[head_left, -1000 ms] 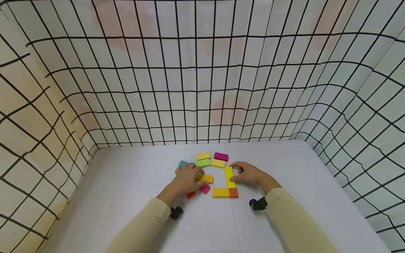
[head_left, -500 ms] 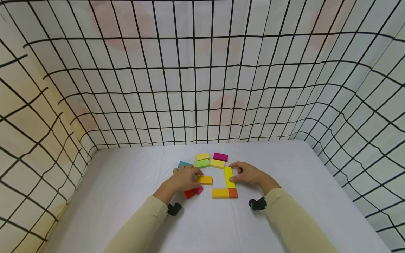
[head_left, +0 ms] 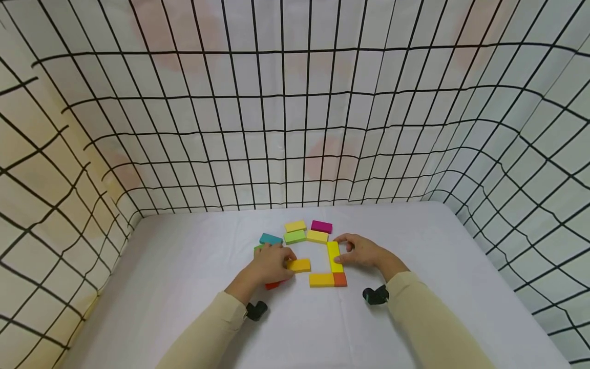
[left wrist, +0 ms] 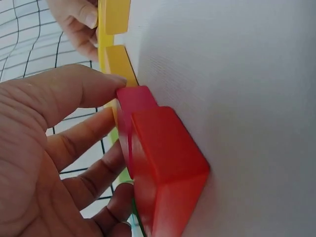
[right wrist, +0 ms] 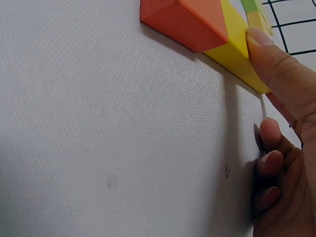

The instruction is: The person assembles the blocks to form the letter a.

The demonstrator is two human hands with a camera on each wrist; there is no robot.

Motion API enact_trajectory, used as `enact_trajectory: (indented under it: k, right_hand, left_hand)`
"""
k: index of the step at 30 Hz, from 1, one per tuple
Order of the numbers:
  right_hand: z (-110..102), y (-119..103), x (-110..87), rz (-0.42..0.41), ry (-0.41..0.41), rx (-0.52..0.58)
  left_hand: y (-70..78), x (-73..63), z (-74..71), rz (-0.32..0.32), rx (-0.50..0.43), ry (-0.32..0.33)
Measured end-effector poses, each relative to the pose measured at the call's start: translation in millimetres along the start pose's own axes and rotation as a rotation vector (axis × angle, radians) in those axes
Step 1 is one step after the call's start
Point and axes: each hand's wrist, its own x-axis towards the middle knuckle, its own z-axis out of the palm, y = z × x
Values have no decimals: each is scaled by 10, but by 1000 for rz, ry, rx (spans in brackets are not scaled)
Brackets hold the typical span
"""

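Note:
My left hand (head_left: 269,264) pinches the left end of an amber-yellow block (head_left: 299,265) between thumb and index finger. In the left wrist view a pink block (left wrist: 139,98) lies by the thumb tip, with a red block (left wrist: 168,143) beside it; the hand covers most of both from above. My right hand (head_left: 364,252) has its thumb and index finger on a long yellow block (head_left: 335,256), the index at the far end and the thumb on the near right side. Touching that block's near end is an orange block (head_left: 339,280), with another yellow block (head_left: 321,280) on its left.
Behind the hands lie a light green block (head_left: 295,237), two pale yellow blocks, one farther back (head_left: 295,226), a magenta block (head_left: 321,226) and a teal block (head_left: 270,239). White cloth (head_left: 295,328) covers the table. Black netting (head_left: 286,128) encloses the back and sides.
My left hand has drawn the amber-yellow block slightly nearer to me, towards the lower yellow block's level. The pink block has shifted left and is now mostly hidden. My right hand stays in place.

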Motion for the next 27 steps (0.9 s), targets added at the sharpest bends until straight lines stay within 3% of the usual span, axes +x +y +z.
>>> enact_trajectory:
  k: [6, 15, 27]
  right_hand:
    - [-24, -20, -2, -7, -7, 5]
    - [-10, 1, -7, 7, -7, -11]
    - [-1, 18, 27, 1, -6, -6]
  left_hand:
    - [-52, -38, -23, -20, -10, 0]
    - [-18, -120, -12, 44, 38, -19]
    - [36, -249, -30, 64, -13, -45]
